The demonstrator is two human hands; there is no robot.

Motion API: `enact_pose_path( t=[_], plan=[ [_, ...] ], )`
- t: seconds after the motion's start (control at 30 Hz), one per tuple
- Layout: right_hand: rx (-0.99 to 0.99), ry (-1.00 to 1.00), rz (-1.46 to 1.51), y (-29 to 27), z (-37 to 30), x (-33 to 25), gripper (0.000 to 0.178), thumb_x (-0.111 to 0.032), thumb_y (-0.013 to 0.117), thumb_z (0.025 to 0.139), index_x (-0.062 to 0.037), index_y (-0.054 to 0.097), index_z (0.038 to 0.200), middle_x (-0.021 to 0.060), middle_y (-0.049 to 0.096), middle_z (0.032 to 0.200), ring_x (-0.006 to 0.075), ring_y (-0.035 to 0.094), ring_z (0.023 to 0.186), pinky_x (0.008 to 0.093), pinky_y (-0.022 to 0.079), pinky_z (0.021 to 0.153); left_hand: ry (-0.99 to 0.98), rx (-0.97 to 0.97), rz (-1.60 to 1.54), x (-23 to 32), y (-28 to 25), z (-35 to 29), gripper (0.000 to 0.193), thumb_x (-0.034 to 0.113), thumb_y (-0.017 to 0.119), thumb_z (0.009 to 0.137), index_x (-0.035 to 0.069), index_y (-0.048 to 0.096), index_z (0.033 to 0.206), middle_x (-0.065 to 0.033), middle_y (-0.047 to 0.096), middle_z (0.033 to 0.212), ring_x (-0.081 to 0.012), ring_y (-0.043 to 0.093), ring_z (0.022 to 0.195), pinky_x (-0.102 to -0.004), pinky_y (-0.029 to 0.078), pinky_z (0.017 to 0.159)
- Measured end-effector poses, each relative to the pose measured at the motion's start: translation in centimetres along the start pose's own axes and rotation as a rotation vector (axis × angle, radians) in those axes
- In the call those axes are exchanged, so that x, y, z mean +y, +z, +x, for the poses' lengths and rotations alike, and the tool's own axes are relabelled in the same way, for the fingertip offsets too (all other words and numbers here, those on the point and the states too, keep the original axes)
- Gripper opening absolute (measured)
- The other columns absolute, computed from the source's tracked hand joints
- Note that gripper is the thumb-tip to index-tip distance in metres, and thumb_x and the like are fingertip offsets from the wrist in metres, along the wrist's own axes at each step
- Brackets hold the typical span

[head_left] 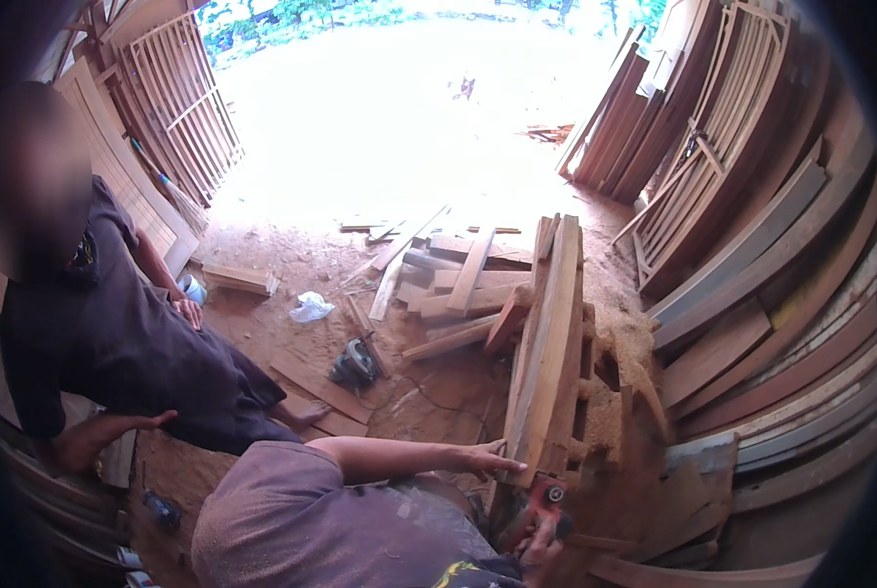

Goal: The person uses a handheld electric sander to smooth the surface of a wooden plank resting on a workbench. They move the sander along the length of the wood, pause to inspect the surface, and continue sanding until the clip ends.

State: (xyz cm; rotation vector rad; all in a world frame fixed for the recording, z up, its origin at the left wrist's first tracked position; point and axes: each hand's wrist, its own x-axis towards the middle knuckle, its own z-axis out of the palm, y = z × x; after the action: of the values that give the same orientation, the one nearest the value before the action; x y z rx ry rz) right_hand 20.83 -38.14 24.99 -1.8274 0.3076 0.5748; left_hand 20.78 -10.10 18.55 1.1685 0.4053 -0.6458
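At the near end of the long reddish wooden plank (548, 353), left hand (483, 458) spread flat to steady it; right hand (541, 549) closed round a red power tool (544, 493) below.

Head cam, downward, close, fisheye.

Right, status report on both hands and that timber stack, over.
Left hand flat on near end of the long plank atop the stack. Right hand gripping a red power tool below it. Sawdust pile beside; seated person left, apart.
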Motion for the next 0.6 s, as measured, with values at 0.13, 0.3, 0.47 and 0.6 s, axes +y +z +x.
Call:
enact_pose_path(
  t=[0.13, 0.3, 0.47, 0.6],
  plan=[
    [0.002, 0.032, 0.002, 0.1, 0.1, -0.2, 0.057, -0.053, 0.060, 0.104, 0.0017, 0.066, 0.091, 0.0006, 0.048, 0.054, 0.0122, 0.046, 0.040, 0.0302, 0.035, 0.039, -0.008, 0.061, -0.032, 0.6, 0.6, -0.8, 0.147, 0.072, 0.087, 0.074, 0.007, -0.003, 0.171, -0.0241, 0.037, 0.166, -0.0435, 0.044, 0.149, -0.0597, 0.045, 0.115],
    [0.028, 0.065, 0.026, 0.2, 0.1, -0.7, 0.057, -0.054, 0.060, 0.103, 0.0006, 0.066, 0.089, 0.0006, 0.048, 0.054, 0.0121, 0.045, 0.040, 0.0302, 0.034, 0.038, -0.020, 0.023, -0.071, 0.9, 0.7, -0.9, 0.144, 0.071, 0.088, 0.074, 0.008, 0.001, 0.170, -0.0232, 0.032, 0.168, -0.0441, 0.043, 0.149, -0.0573, 0.046, 0.116],
    [0.081, 0.088, 0.088, 0.0, -0.2, -0.4, 0.056, -0.055, 0.061, 0.103, -0.0005, 0.065, 0.087, 0.0006, 0.049, 0.054, 0.0120, 0.044, 0.040, 0.0302, 0.033, 0.038, -0.029, 0.002, -0.092, -0.1, 1.4, -0.5, 0.143, 0.069, 0.087, 0.077, 0.005, -0.002, 0.170, -0.0243, 0.029, 0.169, -0.0440, 0.041, 0.150, -0.0568, 0.046, 0.117],
    [0.087, 0.127, 0.139, 0.1, -0.6, -0.4, 0.057, -0.055, 0.060, 0.103, -0.0002, 0.066, 0.088, 0.0009, 0.050, 0.056, 0.0121, 0.044, 0.041, 0.0303, 0.033, 0.039, -0.062, 0.071, -0.167, -2.4, 1.1, 0.9, 0.140, 0.070, 0.089, 0.074, 0.011, 0.006, 0.170, -0.0213, 0.031, 0.168, -0.0458, 0.039, 0.151, -0.0603, 0.045, 0.116]
  ],
)
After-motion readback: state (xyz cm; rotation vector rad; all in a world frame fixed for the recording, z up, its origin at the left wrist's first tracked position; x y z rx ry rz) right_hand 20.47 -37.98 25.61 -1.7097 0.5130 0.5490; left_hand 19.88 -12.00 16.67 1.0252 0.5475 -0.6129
